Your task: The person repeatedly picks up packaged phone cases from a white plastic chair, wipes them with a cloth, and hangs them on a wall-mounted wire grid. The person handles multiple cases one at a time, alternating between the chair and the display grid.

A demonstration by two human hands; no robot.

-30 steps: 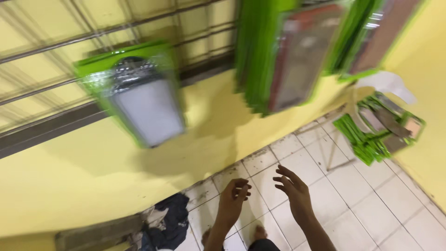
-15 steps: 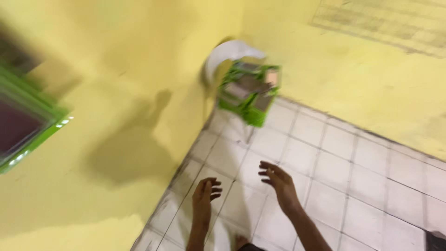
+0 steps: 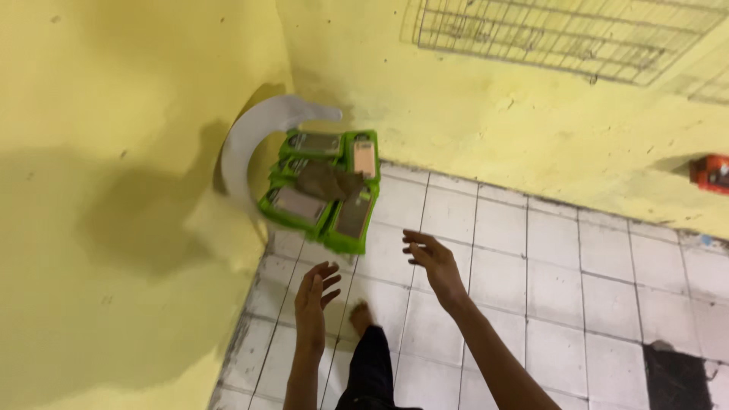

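Head view has swung toward the far corner, so the green packs (image 3: 323, 190) now sit nearer both empty, spread hands, left (image 3: 314, 300) and right (image 3: 431, 260).

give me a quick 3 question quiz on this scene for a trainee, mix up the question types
1. True or false: both hands are empty, with fingers spread.
2. Which thing lies nearest the hands? A) the wire grid on the wall B) the pile of green packages on the chair C) the orange object on the wall
3. Fill in: the white chair stands in the ___ of the yellow walls.

Key
1. True: the left hand and the right hand hold nothing.
2. B: the green packages lie on the white chair, just beyond the hands; the wire grid and orange object are farther off.
3. corner
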